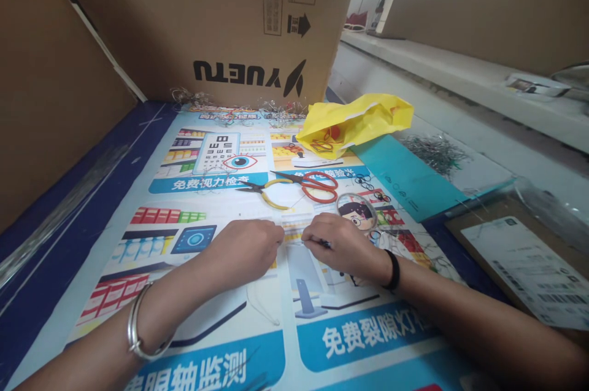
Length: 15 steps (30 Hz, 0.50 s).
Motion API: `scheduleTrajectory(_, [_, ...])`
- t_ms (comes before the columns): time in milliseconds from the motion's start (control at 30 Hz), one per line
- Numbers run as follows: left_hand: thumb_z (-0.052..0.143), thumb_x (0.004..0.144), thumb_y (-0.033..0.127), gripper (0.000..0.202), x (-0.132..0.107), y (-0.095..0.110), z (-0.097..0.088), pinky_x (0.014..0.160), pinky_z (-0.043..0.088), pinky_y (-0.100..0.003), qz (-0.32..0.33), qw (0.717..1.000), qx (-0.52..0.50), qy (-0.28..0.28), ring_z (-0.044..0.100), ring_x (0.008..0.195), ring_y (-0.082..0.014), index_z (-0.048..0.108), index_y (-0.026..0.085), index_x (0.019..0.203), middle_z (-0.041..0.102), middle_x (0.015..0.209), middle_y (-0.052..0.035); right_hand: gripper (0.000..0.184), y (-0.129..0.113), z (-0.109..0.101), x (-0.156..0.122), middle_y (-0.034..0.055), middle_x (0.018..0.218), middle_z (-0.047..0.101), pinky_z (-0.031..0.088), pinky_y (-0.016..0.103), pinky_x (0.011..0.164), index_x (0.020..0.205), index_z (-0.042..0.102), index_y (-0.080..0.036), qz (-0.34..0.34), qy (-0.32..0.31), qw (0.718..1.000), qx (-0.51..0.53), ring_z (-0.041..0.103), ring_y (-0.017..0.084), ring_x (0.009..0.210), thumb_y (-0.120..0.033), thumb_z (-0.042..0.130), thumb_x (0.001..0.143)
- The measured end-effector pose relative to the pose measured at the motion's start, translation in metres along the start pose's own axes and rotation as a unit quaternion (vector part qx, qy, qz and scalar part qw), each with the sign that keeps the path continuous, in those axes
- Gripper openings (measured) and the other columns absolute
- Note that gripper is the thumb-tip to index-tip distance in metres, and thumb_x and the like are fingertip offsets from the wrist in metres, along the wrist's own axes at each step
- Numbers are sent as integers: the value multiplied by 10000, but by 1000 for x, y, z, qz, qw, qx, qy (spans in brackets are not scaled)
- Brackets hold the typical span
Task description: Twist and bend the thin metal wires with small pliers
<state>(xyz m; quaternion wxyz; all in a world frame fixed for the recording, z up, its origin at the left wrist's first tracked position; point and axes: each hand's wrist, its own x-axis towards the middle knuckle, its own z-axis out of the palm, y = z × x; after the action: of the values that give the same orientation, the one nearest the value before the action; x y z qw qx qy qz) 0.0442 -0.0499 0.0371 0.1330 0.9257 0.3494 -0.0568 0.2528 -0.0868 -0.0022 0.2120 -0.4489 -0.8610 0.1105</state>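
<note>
My left hand [251, 250] is closed in a pinch above the printed poster sheet [138, 213]; whatever its fingertips hold is too small to make out. Facing it, my right hand [343, 239] is closed around a small dark item [322, 243] whose kind I cannot tell. A faint thin strand seems to span the gap between the hands. Just beyond them lie yellow-handled pliers [271, 189] and red-handled scissors [317, 187], both on the poster. A round clear dish [356, 212] and several small black rings [361, 181] lie by my right hand.
A yellow bag [359, 121] lies open behind the scissors, next to a teal sheet [409, 176]. Wire tangles [435, 154] sit right of it. A large cardboard box [207, 16] walls off the back; a labelled parcel [529, 262] is at right, below a white ledge [460, 84].
</note>
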Motion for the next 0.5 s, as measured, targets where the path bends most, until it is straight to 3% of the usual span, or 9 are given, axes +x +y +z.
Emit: scheduleTrajectory(500, [314,833,215,252,2,3,-1,577,377,-258,-17,1000,-10,-7,575,718,-173,556,181,771,630,801,-46,159,-1,-1,1,27,714,626,398,243,698,730,610,-185,-5,-3,1000,-7,543,136,736,-141,478,806])
